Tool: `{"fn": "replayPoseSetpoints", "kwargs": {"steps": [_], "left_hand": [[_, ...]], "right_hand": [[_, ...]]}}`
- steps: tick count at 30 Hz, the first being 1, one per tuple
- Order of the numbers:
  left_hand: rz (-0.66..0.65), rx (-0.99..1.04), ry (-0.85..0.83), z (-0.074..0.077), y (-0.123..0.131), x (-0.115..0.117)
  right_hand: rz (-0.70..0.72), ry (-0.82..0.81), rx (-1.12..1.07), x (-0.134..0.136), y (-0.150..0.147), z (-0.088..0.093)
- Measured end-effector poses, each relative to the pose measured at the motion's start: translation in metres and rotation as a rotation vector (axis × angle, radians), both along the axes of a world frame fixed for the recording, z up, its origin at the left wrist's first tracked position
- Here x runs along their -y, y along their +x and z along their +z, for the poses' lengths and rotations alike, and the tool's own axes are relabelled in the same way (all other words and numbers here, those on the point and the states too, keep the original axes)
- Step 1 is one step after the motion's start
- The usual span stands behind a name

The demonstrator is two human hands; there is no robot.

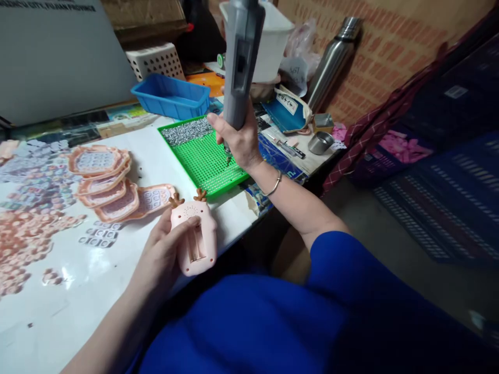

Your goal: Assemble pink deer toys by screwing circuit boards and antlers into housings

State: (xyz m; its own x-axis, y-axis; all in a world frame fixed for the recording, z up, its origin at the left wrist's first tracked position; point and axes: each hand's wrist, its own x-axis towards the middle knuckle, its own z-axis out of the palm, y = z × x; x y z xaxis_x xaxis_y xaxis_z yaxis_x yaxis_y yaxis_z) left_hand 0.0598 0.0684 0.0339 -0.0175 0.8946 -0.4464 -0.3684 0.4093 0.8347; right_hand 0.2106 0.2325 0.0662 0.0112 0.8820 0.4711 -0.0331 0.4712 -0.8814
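Observation:
My left hand grips a pink toy phone with brown antlers, its back turned up. The open battery bay, speaker holes and corner screw holes show, and my thumb lies across its upper part. My right hand is wrapped round a grey electric screwdriver, held upright with its tip pointing down. That tip is over the green perforated tray, at the rows of small screws in it; whether it touches one I cannot tell. A heap of loose silvery screws fills the tray's far end.
On the white table, left, lie stacked orange-rimmed keypad panels, small pink parts and pale key pieces. Behind the tray stand a blue bin and a white tub. A steel flask and metal cup are right.

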Motion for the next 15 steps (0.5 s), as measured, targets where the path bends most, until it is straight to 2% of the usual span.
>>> {"fn": "replayPoseSetpoints", "kwargs": {"steps": [9,12,15], "left_hand": [[0.039,-0.029,0.014,0.001,0.002,0.000],[0.032,-0.027,0.026,-0.001,0.001,-0.001],[0.019,-0.011,0.040,-0.002,0.002,-0.001]], "right_hand": [[-0.022,-0.103,0.065,-0.005,-0.003,-0.012],[-0.010,-0.076,0.036,-0.003,-0.002,-0.007],[0.034,0.011,-0.004,0.005,-0.004,0.006]]}}
